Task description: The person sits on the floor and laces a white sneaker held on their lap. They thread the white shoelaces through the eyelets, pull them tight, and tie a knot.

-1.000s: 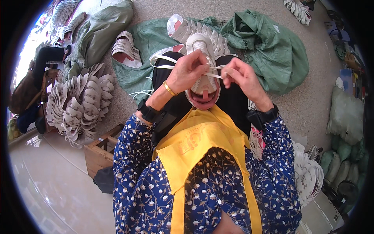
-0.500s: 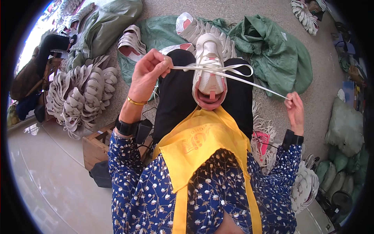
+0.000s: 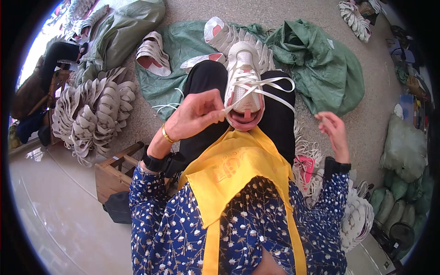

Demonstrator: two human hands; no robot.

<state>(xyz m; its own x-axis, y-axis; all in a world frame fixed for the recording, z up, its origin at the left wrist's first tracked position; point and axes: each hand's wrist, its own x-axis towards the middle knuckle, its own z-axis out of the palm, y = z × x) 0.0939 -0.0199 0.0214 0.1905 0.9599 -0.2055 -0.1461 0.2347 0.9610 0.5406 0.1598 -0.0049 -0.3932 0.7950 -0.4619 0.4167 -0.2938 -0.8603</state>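
A white and pink sneaker (image 3: 242, 91) is held upright between my knees, its padded pink collar toward me. White shoelace (image 3: 278, 82) crosses over its tongue and droops in a loop on the right. Beside the collar, my left hand (image 3: 195, 115) pinches one end of the lace between thumb and fingers. Off to the right, my right hand (image 3: 336, 134) hangs in the air with its fingers apart and nothing visible in them. A yellow apron (image 3: 238, 158) covers my lap just below the shoe.
Several shoe uppers (image 3: 153, 55) lie on a green sack (image 3: 178, 39) ahead. More grey uppers (image 3: 91, 114) are heaped at left, near a wooden stool (image 3: 107, 178). A bulky green sack (image 3: 330, 68) sits ahead right. Loose laces (image 3: 308, 151) lie by my right knee.
My right hand has let go of its lace end and come slightly nearer. My left hand has moved right and toward me, keeping its end. The stretched lace now hangs slack.
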